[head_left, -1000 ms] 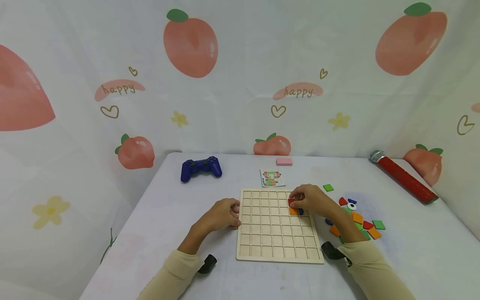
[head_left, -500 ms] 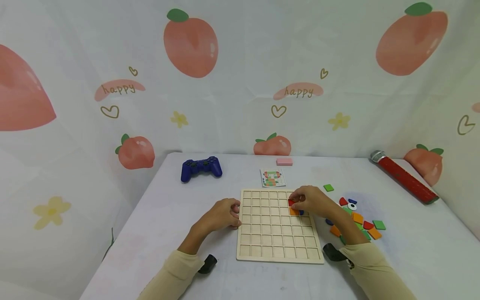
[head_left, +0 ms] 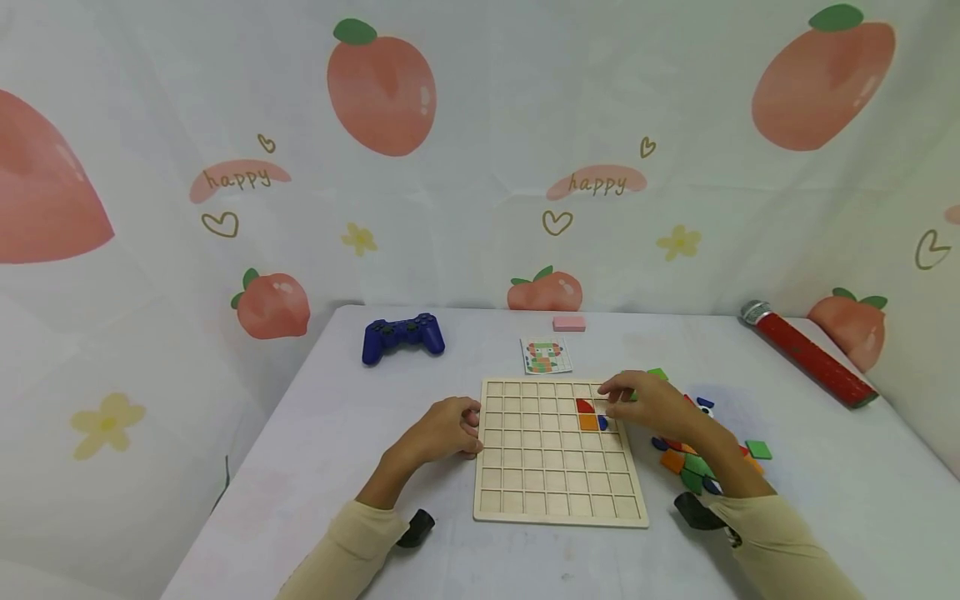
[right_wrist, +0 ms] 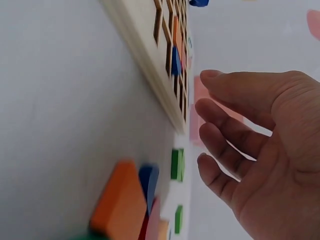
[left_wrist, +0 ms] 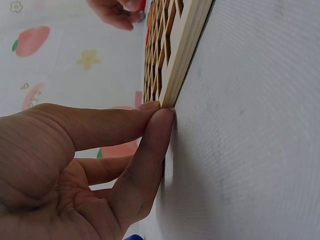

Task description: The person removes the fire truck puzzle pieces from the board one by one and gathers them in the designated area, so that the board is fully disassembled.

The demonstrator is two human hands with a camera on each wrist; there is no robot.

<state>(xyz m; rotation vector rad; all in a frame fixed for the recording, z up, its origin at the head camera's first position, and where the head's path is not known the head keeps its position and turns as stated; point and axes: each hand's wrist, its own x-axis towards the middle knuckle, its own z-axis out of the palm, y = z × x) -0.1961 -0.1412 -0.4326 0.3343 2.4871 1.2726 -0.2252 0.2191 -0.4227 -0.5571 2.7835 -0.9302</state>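
Observation:
A wooden grid board [head_left: 525, 458] lies flat on the table. My left hand [head_left: 442, 431] is at its left side; in the left wrist view the thumb and a finger of that hand [left_wrist: 90, 165] pinch the board's edge [left_wrist: 186, 50]. Near the board's upper right, a red piece [head_left: 584, 407], an orange square [head_left: 588, 422] and a blue piece [head_left: 602, 423] sit in cells. My right hand [head_left: 651, 407] hovers over the right edge; the right wrist view shows that hand [right_wrist: 270, 130] with parted fingers and nothing between them.
Loose coloured pieces [head_left: 697, 469] lie right of the board, partly behind the right arm. Beyond the board are a pattern card [head_left: 547, 356] and a pink block [head_left: 568, 323]. A blue game controller [head_left: 402, 335] lies back left, a red microphone [head_left: 813, 358] back right.
My right hand has moved right, off the red piece, and its fingers have parted. That piece now shows fully in its cell. The left hand and the board have stayed put.

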